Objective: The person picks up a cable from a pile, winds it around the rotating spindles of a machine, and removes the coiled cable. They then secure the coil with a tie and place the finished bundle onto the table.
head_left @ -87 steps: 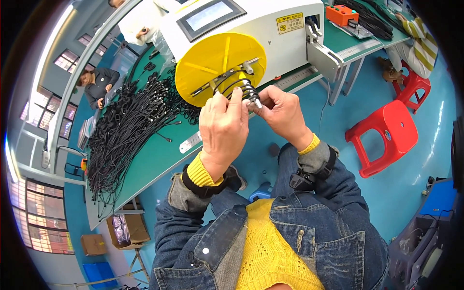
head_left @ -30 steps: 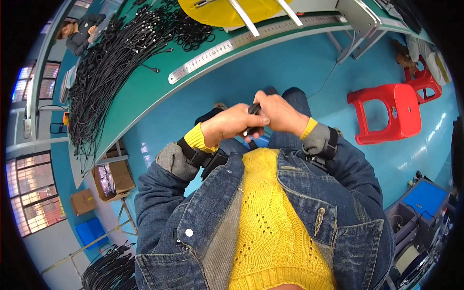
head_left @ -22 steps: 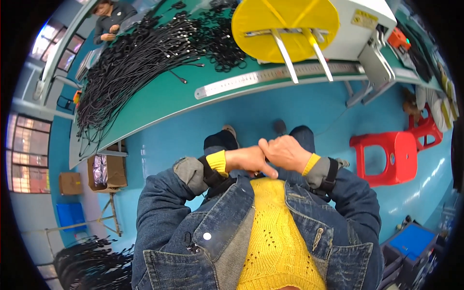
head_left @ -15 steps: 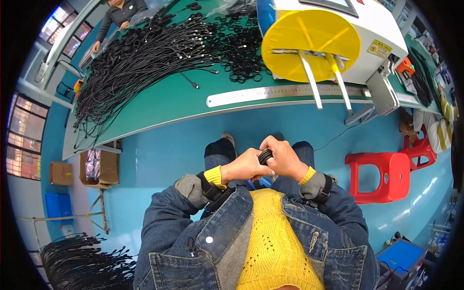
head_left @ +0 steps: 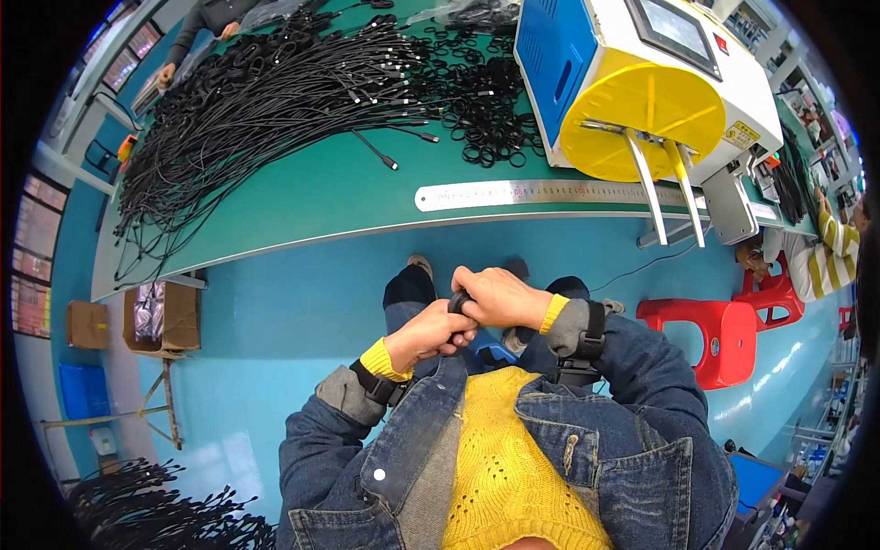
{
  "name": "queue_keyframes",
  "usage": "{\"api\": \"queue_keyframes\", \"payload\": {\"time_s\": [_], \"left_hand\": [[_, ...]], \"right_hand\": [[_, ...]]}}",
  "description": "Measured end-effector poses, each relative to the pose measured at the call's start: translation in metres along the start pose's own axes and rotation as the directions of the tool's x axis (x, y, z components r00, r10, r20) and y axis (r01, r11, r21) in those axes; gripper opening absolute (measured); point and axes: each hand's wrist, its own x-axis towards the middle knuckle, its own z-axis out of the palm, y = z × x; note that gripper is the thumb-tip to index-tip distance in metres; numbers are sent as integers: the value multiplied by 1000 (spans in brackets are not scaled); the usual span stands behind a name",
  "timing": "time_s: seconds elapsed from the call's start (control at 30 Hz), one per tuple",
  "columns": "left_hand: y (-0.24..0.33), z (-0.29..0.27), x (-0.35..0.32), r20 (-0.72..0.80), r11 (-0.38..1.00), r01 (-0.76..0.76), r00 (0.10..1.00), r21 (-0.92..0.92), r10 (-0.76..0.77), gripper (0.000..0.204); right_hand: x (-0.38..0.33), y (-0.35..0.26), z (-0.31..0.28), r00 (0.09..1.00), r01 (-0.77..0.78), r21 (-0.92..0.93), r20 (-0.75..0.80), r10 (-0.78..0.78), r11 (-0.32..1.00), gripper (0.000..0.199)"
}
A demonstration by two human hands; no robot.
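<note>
A small coiled black cable is held between my two hands, in front of my body and above my knees. My left hand closes on its lower side, fingers curled inward. From the right, my right hand wraps over the upper side, with its fingers bent around the coil. The fingers cover much of the coil. Beyond the hands, a large heap of black cables with pale-tipped connectors lies on the green table. Many small black rings are piled beside those cables.
A white and blue machine with a yellow disc and two protruding rods stands on the table's right. A steel ruler lies along the front edge. Red stools stand at right, cardboard boxes at left. Other people work nearby.
My hands have moved left in the picture, still on the coil, and my right hand now covers more of it. The view has shifted, so the machine sits farther right.
</note>
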Motion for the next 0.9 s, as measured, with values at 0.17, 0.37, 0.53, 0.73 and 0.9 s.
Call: {"api": "queue_keyframes", "payload": {"time_s": [0.17, 0.37, 0.53, 0.73, 0.9], "left_hand": [[-1, -8, -9, -33, 876, -160, 986, -455, 163, 12], [36, -4, -1, 84, 764, -299, 905, -572, 417, 10], [41, -3, -2, -20, 669, -404, 864, -623, 503, 11], [41, 33, 11, -110, 849, -443, 896, -289, 430, 11], [29, 37, 22, -265, 898, -438, 871, -37, 414, 12]], "right_hand": [[23, 32, -55, 845, -28, -208, -527, -88, 978, 28], [57, 88, -87, 742, -418, -434, -670, 24, 798, 20], [16, 27, -71, 850, -90, 617, -362, 383, 782, 19], [-40, 12, -21, 903, -137, 898, -60, 426, 418, 15], [-78, 9, -3, 955, -21, 960, -63, 289, 279, 12]]}}
